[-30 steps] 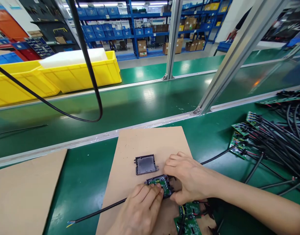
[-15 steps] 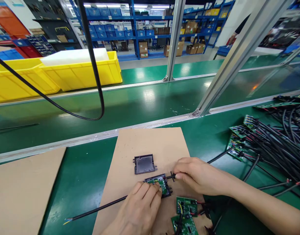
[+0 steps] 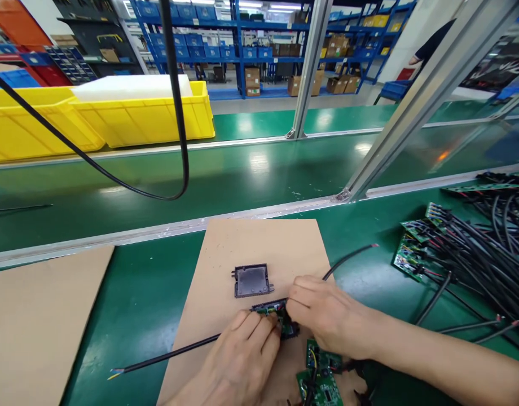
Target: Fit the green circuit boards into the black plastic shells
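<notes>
My left hand [image 3: 247, 348] is closed on a small black plastic case [image 3: 290, 330], its fingertips pressing on the green circuit board [image 3: 268, 309] inside. From under this hand a black cable [image 3: 170, 355] runs left to bare coloured wire ends. My right hand [image 3: 316, 310] pinches at the case's right end; its fingers hide the grip point. Behind that hand another black cable [image 3: 348, 259] sticks out, most likely the one it grips. A matching black case half [image 3: 251, 281] lies apart, just beyond the hands.
Loose circuit boards [image 3: 322, 388] with leads lie near my right wrist. A heap of black cables [image 3: 475, 242] with boards covers the right side. Cardboard [image 3: 259, 239] lies under the work; another sheet [image 3: 43, 316] is at left. A metal post [image 3: 382, 135] and hanging cable [image 3: 185, 141] stand ahead.
My right hand has moved left, bringing the cable's end up to the case's edge. The cable's free end has swung in from the right. My left hand stays on the case.
</notes>
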`<action>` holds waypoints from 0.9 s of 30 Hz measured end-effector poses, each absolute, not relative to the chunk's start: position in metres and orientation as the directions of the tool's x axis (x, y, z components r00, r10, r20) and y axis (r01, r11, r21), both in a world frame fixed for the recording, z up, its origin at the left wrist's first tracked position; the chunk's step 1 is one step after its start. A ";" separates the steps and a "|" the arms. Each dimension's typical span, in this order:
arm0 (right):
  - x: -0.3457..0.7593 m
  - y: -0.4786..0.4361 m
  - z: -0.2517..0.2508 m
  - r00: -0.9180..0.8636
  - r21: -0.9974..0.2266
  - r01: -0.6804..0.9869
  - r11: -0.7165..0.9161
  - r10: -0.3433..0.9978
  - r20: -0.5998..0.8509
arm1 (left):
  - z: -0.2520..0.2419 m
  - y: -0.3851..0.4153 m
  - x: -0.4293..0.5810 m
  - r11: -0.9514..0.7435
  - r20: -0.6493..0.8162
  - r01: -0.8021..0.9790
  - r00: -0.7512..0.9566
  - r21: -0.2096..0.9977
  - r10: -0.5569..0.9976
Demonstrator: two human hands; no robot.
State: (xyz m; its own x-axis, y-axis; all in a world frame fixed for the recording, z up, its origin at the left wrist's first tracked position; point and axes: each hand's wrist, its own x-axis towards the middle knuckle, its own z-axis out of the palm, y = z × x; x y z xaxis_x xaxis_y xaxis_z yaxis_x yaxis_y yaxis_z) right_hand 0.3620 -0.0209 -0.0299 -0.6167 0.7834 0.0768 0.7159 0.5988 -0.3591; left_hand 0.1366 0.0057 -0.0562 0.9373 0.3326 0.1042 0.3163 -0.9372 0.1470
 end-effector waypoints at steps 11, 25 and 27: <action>0.374 -0.024 -0.042 -0.644 -0.301 0.729 0.615 0.765 0.003 | -0.053 0.006 0.145 -0.932 0.038 0.328 0.941 0.156 0.337; 0.386 -0.028 -0.047 -0.500 -0.461 0.743 0.485 0.860 0.100 | -0.058 0.005 0.136 -0.901 0.108 0.371 0.910 0.224 0.401; 0.386 -0.029 -0.049 -0.501 -0.466 0.731 0.498 0.856 0.129 | -0.056 0.003 0.139 -0.919 0.100 0.359 0.921 0.163 0.377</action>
State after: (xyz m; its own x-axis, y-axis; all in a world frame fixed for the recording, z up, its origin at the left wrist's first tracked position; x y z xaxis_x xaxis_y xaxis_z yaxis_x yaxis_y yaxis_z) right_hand 0.3856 -0.0285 -0.0490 -0.5005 0.8561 0.1290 0.7314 0.4979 -0.4660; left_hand 0.1393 0.0032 -0.0565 0.9206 0.3775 0.0997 0.3592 -0.9190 0.1627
